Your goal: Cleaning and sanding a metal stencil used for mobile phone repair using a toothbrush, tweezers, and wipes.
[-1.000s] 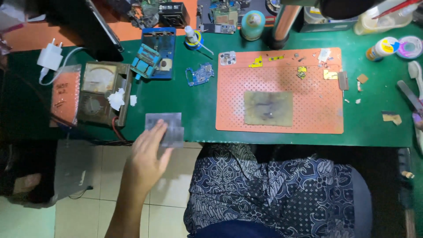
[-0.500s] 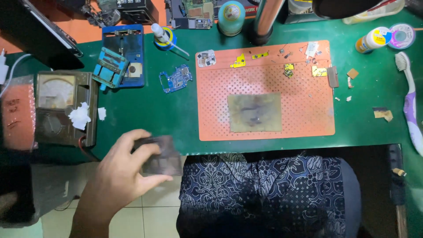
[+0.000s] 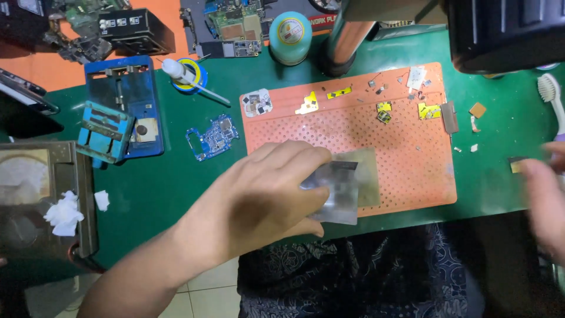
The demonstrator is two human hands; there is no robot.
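Observation:
My left hand (image 3: 265, 197) holds a thin grey metal plate (image 3: 336, 193) by its left edge, over the front edge of the orange perforated mat (image 3: 406, 153). The plate overlaps a dull grey square patch (image 3: 368, 174) on that mat. My right hand (image 3: 544, 197) is blurred at the right edge of the head view, above the green table mat (image 3: 176, 188); its fingers look loosely apart and I see nothing in it. Small yellow and silver chips (image 3: 382, 109) lie scattered along the orange mat's far side.
A small blue circuit board (image 3: 213, 136) lies left of the orange mat. A blue board holder (image 3: 120, 115) and an old meter (image 3: 35, 200) with white tissue stand at the left. A teal tin (image 3: 290, 35), a metal post (image 3: 347, 38) and a white brush (image 3: 551, 97) sit at the back and right.
My left hand has carried the grey plate from the table's front left edge rightwards onto the orange mat. My right hand has come into view at the right.

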